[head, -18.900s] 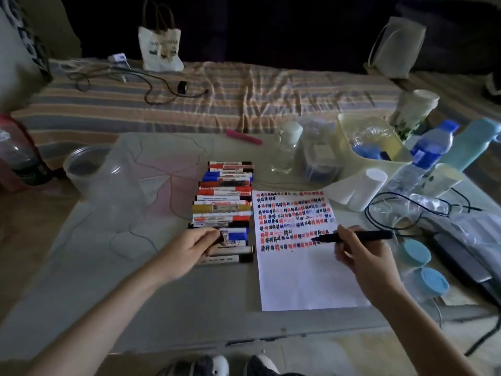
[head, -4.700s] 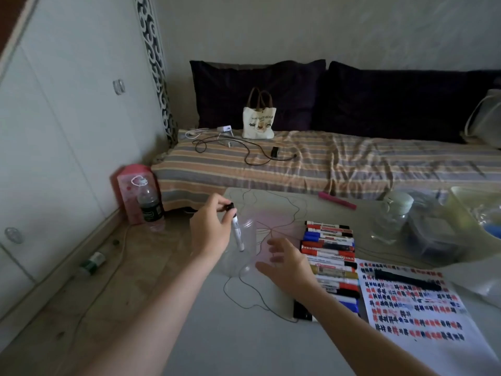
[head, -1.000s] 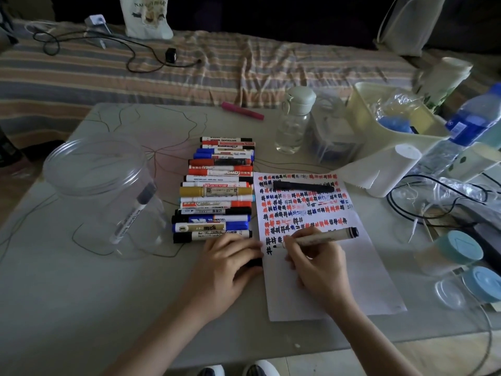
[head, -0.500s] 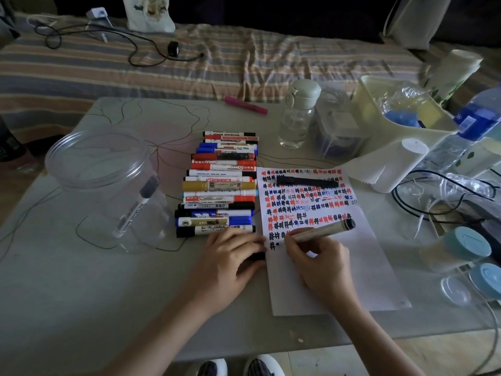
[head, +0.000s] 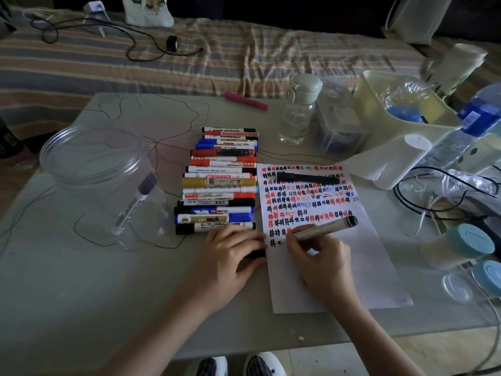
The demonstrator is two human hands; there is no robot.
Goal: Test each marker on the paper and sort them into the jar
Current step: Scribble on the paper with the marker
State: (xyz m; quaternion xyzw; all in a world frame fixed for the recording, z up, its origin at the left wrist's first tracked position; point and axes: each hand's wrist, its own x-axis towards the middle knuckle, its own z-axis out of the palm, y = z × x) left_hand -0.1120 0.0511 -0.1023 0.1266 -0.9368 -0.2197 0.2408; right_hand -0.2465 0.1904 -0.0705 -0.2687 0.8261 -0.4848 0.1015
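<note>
On the white paper (head: 360, 267), covered with rows of red, blue and black test marks, my right hand (head: 322, 264) grips a beige marker (head: 325, 227) with a black end. Its tip touches the paper at the start of the lowest row. My left hand (head: 230, 256) rests at the paper's left edge, fingers curled over a small black cap (head: 256, 253). A row of several capped markers (head: 217, 180) lies left of the paper. A black marker (head: 307, 178) lies across the paper's top. The clear jar (head: 81, 158) at the left holds one whiteboard marker (head: 132, 204).
A pink marker (head: 245, 100) lies at the table's far edge. A small bottle (head: 298, 112), a clear box (head: 339, 123), a cream bin (head: 401, 104), a paper roll (head: 390, 161), water bottles, cables and blue-lidded containers (head: 466, 242) crowd the right side. A striped bed lies beyond.
My right hand has drawn a new black mark at the start of the lowest row and shifted the tip slightly right. My left hand has stayed in place.
</note>
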